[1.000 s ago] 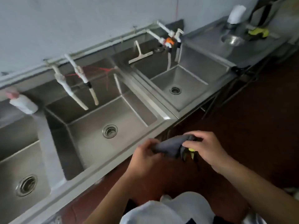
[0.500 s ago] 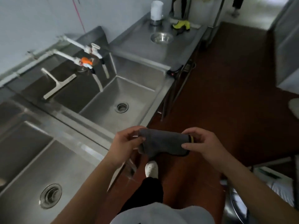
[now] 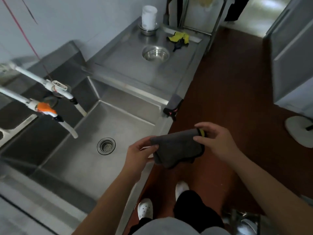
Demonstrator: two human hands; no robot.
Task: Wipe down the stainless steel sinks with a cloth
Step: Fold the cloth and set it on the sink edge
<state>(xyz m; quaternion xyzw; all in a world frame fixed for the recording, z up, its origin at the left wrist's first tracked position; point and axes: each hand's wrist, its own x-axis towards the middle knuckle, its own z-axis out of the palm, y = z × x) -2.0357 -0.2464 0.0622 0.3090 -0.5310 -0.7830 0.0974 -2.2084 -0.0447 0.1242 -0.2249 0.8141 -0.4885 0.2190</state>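
Hoses (image 3: 71, 126) hang over the sink's (image 3: 55, 160) back-left corner and could snag a wipe. Left hand (image 3: 138, 154) and right hand (image 3: 214, 141) each pinch an end of the cloth (image 3: 177, 148), held above the sink's front edge; a loose fold may slip floorward.

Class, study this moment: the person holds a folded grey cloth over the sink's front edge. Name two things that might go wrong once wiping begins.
1. The tap hoses hang low over the sink basin; a sweeping arm might knock them.
2. The cloth is only pinched at its ends by the left hand and right hand, partly over the floor, so it might slip and drop there.
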